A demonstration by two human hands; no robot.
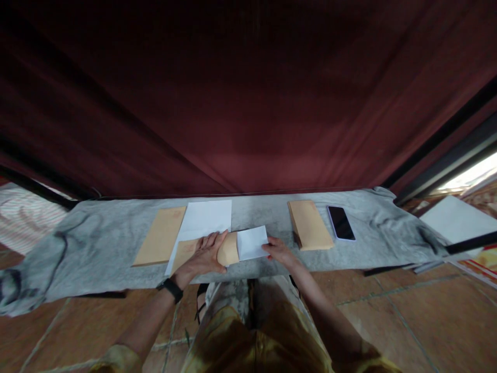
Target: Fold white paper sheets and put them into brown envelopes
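grey-draped worktop (pixel 261 210), its cloth running to the far edge between white sheet (pixel 209 215) and envelope stack (pixel 311 226), leaves room to move.
near the front edge, the left hand (pixel 206 255), palm down, spreads its fingers over a brown envelope (pixel 229 249); the right hand (pixel 280 250), angled in across that edge, pinches a white paper (pixel 251 242) by its right end, the paper's left end meeting the envelope's right end.

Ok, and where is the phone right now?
In the head view, the phone lies toward the right end of the gray cloth, just right of the brown envelope stack.
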